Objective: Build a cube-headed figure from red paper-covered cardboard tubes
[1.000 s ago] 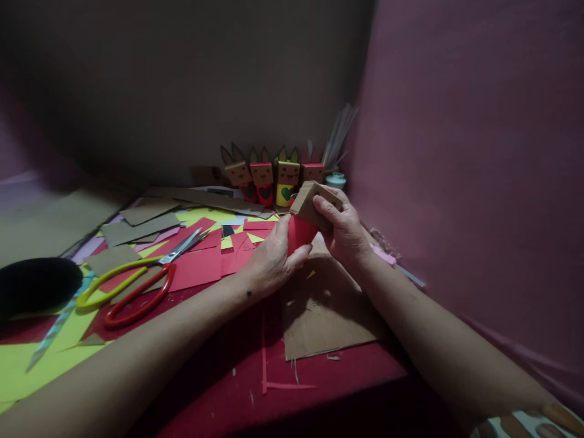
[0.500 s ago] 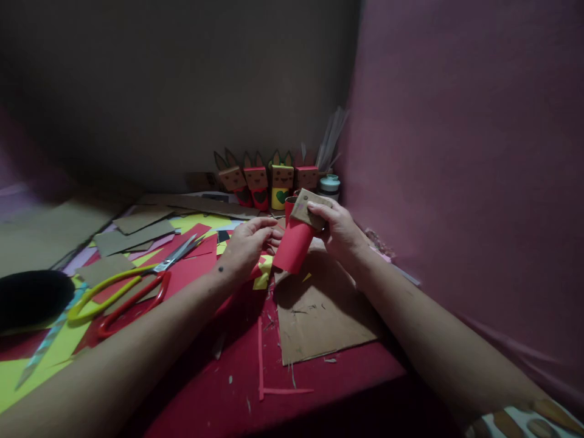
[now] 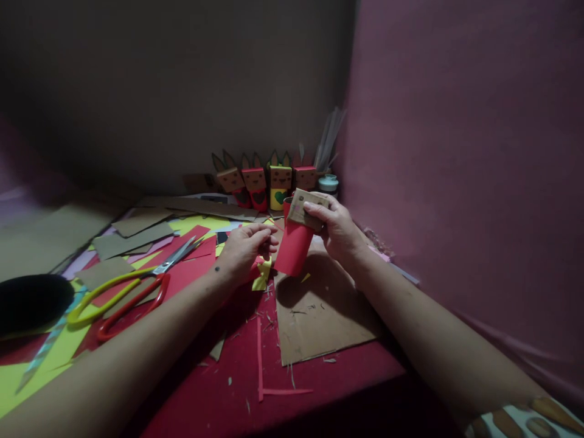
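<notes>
My right hand (image 3: 340,228) grips a cardboard puppet with a red paper tube body (image 3: 294,248) and a small brown cardboard box head (image 3: 306,208) with drawn eyes. The thumb presses on the front of the head; the other fingers are hidden behind. The tube tilts, its lower end to the left, above a cardboard sheet (image 3: 328,331). Just left of the tube, apart from it, my left hand (image 3: 250,248) has its fingers curled in, with nothing visible in them. Below that hand lies a yellow paper scrap (image 3: 261,277).
Several finished box-headed figures with ears (image 3: 279,182) stand at the back, beside a jar with a pale lid (image 3: 328,182) and pale sticks (image 3: 329,140). Left lie yellow-and-red scissors (image 3: 157,274), paper, cardboard pieces (image 3: 132,240), a striped pencil-like stick (image 3: 52,340) and a black round object (image 3: 34,301).
My left hand's fingers, stretched out before, have curled in, and the hand has drawn slightly left. The puppet in my right hand has barely moved.
</notes>
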A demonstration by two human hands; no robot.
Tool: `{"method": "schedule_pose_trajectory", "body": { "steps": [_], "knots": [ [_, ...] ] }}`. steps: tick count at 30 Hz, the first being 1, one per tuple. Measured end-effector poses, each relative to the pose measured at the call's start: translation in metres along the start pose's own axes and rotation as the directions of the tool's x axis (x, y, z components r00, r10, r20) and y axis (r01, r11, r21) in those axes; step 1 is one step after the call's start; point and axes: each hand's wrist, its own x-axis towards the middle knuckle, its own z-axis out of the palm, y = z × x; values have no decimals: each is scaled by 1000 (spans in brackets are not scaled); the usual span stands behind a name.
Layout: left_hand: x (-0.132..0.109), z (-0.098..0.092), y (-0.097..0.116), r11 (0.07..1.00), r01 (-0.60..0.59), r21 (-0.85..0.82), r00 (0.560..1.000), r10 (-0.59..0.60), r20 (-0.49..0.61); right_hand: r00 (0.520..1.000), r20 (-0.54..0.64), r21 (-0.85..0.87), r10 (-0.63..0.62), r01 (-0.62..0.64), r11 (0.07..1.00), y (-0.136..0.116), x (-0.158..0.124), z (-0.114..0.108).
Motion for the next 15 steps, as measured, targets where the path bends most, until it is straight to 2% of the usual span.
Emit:
{"method": "schedule_pose_trajectory", "body": {
  "steps": [8,12,15],
  "knots": [
    [3,-2,-4,1000,-22,-17,1000,22,17,984,48,-114,-171,176,978,4,0,-2],
    [3,0,-2,999,-35,-5,999,35,8,961,72,-186,-266,275,943,5,0,-3],
    [3,0,-3,999,-35,7,999,35,-33,935,121,-163,-334,351,922,4,1,-3]
  ]
}}
